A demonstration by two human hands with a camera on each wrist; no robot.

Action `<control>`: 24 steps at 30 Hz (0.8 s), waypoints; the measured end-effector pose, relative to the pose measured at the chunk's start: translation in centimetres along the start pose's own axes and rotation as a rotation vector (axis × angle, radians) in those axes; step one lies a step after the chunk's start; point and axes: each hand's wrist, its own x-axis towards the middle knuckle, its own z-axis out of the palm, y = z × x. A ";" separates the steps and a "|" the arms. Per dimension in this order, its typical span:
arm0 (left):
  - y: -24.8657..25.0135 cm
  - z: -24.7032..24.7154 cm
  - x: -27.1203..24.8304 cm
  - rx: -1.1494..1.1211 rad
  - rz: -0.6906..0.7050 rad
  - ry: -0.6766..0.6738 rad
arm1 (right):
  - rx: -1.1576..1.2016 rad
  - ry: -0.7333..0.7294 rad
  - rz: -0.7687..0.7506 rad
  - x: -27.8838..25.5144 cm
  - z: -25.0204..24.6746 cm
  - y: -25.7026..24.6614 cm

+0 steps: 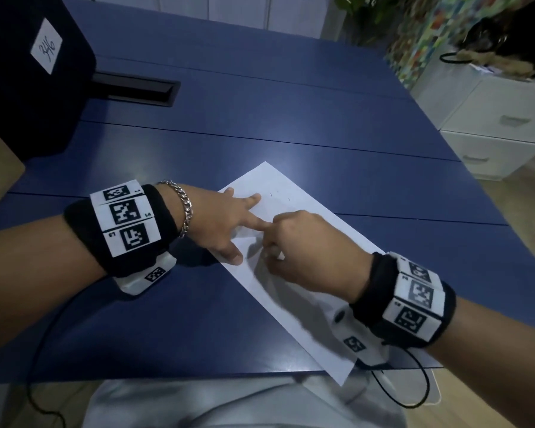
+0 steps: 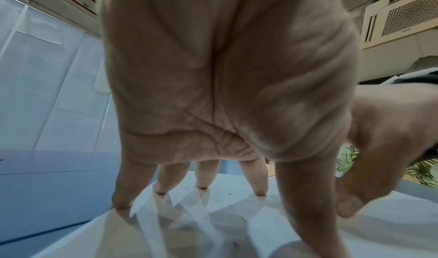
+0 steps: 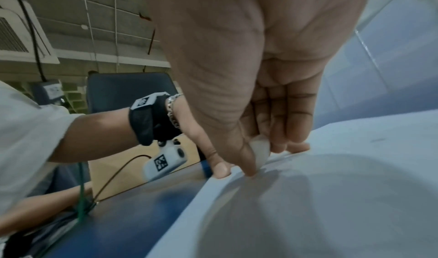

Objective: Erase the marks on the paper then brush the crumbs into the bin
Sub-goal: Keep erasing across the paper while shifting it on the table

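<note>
Nearest the head camera: a pale garment (image 1: 229, 406) across the person's lap at the bottom edge, with a thin black cable (image 1: 44, 350) trailing over the near left table edge.

Left side: a dark box (image 1: 28, 72) carrying a white label marked "346" stands at the far left corner of the blue table (image 1: 291, 118); a black recessed slot (image 1: 139, 91) lies just beside it.

Left hand (image 1: 220, 223): fingers spread and straight, tips pressed down on the left margin of the paper (image 1: 303, 205). The left wrist view confirms fingertips (image 2: 260, 191) planted on the sheet. A silver chain bracelet (image 1: 184, 205) and a black band with printed markers (image 1: 124, 217) sit on that wrist.

Centre: the white sheet lies diagonally on the table, its near corner overhanging the table edge. Small dark marks (image 1: 278, 194) show near its far end.

Right hand (image 1: 303, 248): fingers curled, thumb and fingers pinching a small white eraser (image 3: 260, 151) whose lower end touches the paper just beside the left thumb. The hand touches the left forefinger.

Far right: white drawers (image 1: 491, 128) and green foliage (image 1: 362, 13).
</note>
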 end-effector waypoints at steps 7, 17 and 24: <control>0.0 -0.1 -0.1 0.010 0.000 -0.010 | -0.041 -0.043 -0.013 0.5 -0.7 0.2; 0.3 -0.3 -0.3 0.017 -0.022 -0.013 | 0.046 -0.002 0.048 0.4 -0.5 2.6; 0.4 -0.3 0.0 0.065 -0.035 -0.024 | 0.033 -0.081 -0.103 -0.7 0.1 1.8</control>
